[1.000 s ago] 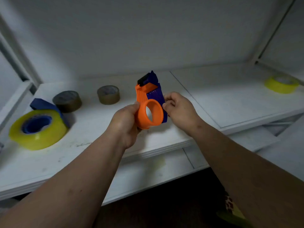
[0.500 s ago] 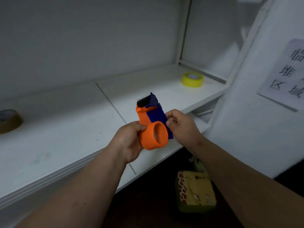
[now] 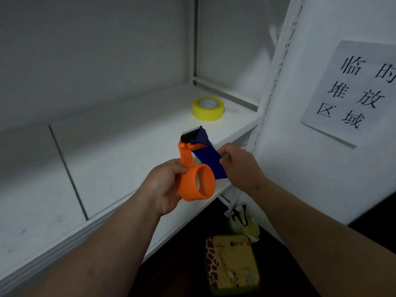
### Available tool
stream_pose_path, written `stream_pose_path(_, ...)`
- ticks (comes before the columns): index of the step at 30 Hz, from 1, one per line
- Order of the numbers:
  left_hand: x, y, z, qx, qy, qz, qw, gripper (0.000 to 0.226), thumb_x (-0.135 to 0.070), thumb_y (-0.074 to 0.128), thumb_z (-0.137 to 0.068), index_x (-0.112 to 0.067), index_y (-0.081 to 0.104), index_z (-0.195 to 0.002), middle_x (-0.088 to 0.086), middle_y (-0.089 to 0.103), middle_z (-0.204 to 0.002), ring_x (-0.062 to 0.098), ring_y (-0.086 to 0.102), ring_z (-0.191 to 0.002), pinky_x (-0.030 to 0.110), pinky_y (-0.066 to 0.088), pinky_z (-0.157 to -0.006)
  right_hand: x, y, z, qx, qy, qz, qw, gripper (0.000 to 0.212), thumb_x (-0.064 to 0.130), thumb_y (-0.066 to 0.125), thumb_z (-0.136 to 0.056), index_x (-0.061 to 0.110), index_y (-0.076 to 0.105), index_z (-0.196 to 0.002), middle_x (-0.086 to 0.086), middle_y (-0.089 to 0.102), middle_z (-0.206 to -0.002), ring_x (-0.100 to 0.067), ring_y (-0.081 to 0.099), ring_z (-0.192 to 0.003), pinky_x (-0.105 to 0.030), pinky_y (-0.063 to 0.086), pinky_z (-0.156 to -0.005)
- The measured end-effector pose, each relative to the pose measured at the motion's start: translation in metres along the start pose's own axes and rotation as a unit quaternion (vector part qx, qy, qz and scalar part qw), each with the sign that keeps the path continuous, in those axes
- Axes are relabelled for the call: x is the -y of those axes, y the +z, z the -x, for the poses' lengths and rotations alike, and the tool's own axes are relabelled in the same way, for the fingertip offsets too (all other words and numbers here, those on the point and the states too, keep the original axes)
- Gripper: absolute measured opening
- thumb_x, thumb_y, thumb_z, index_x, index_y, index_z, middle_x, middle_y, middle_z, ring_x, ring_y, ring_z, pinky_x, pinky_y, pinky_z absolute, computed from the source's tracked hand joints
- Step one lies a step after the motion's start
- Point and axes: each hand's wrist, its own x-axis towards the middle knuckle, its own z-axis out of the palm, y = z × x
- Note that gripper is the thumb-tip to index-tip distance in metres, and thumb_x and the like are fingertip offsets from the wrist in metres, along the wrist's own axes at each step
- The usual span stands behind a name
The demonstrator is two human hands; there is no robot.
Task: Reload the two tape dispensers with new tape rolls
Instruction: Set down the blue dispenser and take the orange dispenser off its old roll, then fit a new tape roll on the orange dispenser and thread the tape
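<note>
Head view shows one tape dispenser (image 3: pixel 196 166) held in the air in front of a white shelf (image 3: pixel 120 151), between both hands; it carries no tape roll. Its body is in two colours: an orange hub ring (image 3: pixel 198 182), wide and hollow, faces the camera at the lower end; an orange ribbed strip rises from the ring to the head; a dark blue side plate (image 3: pixel 211 159) runs along the right side and ends in a pointed blue hood at the top; a black roller (image 3: pixel 189 136) sits across the head, with a fine toothed edge just above it. The left hand (image 3: pixel 165 187) grips the orange ring from the left, thumb laid on the rim near the ribbed strip, fingers curled behind; the right hand (image 3: pixel 241 165) pinches the edge of the blue plate, fingers bent round it. A yellow tape roll (image 3: pixel 208 108) lies flat on the shelf near its far right corner, well apart from the dispenser. A paper sign (image 3: pixel 353 91) with printed characters hangs on the white panel at right; a yellow patterned pack (image 3: pixel 232 264) lies on the dark floor below.
</note>
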Motion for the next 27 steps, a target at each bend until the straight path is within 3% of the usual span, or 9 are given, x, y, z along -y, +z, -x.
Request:
stream_pose_path(2, -0.012, 0.006, -0.028, 0.011, -0.009, 0.002, 1.0, 0.034, -0.007, 0.053, -0.088, -0.006, 0.061, -0.122, 0.021, 0.065, -0.127, 0.039, 0.063, -0.113, 0.055, 0.052, -0.094, -0.008, 0.0, -0.026, -0.003, 0.014, 0.03, 0.999, 0.02, 0.008, 0.04, -0.09, 0.016, 0.056, -0.099, -0.006, 0.066, -0.095, -0.023, 0.061, -0.083, -0.039, 0.054, -0.072)
stream_pose_path(3, -0.019, 0.009, -0.041, 0.013, -0.012, 0.004, 1.0, 0.032, -0.006, 0.054, -0.088, -0.007, 0.062, -0.12, 0.02, 0.065, -0.124, 0.038, 0.065, -0.109, 0.056, 0.053, -0.093, -0.012, 0.0, -0.04, 0.002, 0.022, 0.041, 0.999, 0.02, 0.01, 0.04, -0.09, 0.016, 0.056, -0.1, -0.006, 0.066, -0.096, -0.023, 0.061, -0.084, -0.039, 0.054, -0.073)
stream_pose_path(6, -0.042, 0.017, -0.072, 0.027, -0.012, -0.005, 1.0, 0.027, -0.009, 0.053, -0.09, -0.008, 0.062, -0.115, 0.017, 0.067, -0.115, 0.033, 0.067, -0.093, 0.044, 0.058, -0.068, -0.022, -0.004, -0.075, 0.006, 0.035, 0.066, 0.997, 0.019, 0.014, 0.044, -0.092, 0.014, 0.057, -0.106, -0.004, 0.064, -0.095, -0.022, 0.061, -0.086, -0.035, 0.052, -0.072)
stream_pose_path(8, -0.058, 0.021, -0.091, 0.025, -0.011, -0.002, 1.0, 0.022, -0.012, 0.054, -0.093, -0.01, 0.063, -0.112, 0.014, 0.07, -0.109, 0.031, 0.068, -0.089, 0.04, 0.057, -0.062, -0.028, -0.006, -0.096, 0.0, 0.046, 0.051, 0.998, 0.02, 0.02, 0.048, -0.092, 0.015, 0.058, -0.109, -0.001, 0.064, -0.096, -0.02, 0.063, -0.089, -0.034, 0.052, -0.075)
stream_pose_path(13, -0.088, 0.014, -0.124, 0.001, -0.019, 0.038, 0.999, 0.035, -0.011, 0.048, -0.092, -0.008, 0.061, -0.125, 0.016, 0.068, -0.122, 0.034, 0.065, -0.101, 0.044, 0.053, -0.077, -0.036, 0.0, -0.15, -0.002, 0.062, 0.074, 0.995, 0.021, 0.025, 0.049, -0.091, 0.017, 0.06, -0.107, -0.004, 0.065, -0.098, -0.026, 0.064, -0.088, -0.037, 0.054, -0.076)
stream_pose_path(16, -0.103, 0.004, -0.137, 0.01, -0.008, 0.055, 0.998, 0.052, -0.007, 0.038, -0.088, -0.006, 0.056, -0.136, 0.019, 0.061, -0.134, 0.035, 0.055, -0.113, 0.043, 0.041, -0.089, -0.034, 0.009, -0.189, -0.005, 0.031, 0.103, 0.994, 0.023, 0.022, 0.048, -0.089, 0.017, 0.062, -0.108, -0.006, 0.064, -0.109, -0.028, 0.061, -0.098, -0.042, 0.051, -0.085)
stream_pose_path(21, -0.114, 0.001, -0.143, -0.006, 0.033, 0.033, 0.999, 0.044, 0.0, 0.039, -0.092, -0.018, 0.065, -0.122, 0.003, 0.071, -0.101, 0.019, 0.058, -0.082, 0.03, 0.037, -0.066, -0.042, 0.022, -0.248, -0.033, -0.058, 0.223, 0.973, 0.04, 0.021, 0.055, -0.084, 0.017, 0.056, -0.124, -0.01, 0.055, -0.129, -0.032, 0.048, -0.118, -0.043, 0.041, -0.095)
stream_pose_path(24, -0.114, 0.004, -0.149, -0.063, 0.049, 0.063, 0.995, 0.043, 0.001, 0.045, -0.093, -0.019, 0.064, -0.126, -0.004, 0.074, -0.091, 0.012, 0.06, -0.073, 0.026, 0.037, -0.064, -0.053, 0.025, -0.28, 0.021, -0.095, 0.338, 0.936, 0.053, 0.024, 0.054, -0.082, 0.014, 0.044, -0.133, -0.009, 0.05, -0.137, -0.029, 0.043, -0.126, -0.042, 0.034, -0.102)
stream_pose_path(27, -0.11, 0.012, -0.156, -0.121, 0.058, 0.118, 0.984, 0.042, 0.0, 0.05, -0.092, -0.017, 0.064, -0.128, -0.005, 0.075, -0.085, 0.011, 0.059, -0.071, 0.024, 0.039, -0.064, -0.07, 0.028, -0.295, 0.058, -0.11, 0.417, 0.9, 0.049, 0.028, 0.052, -0.083, 0.021, 0.043, -0.131, -0.003, 0.05, -0.134, -0.023, 0.039, -0.129, -0.048, 0.023, -0.109)
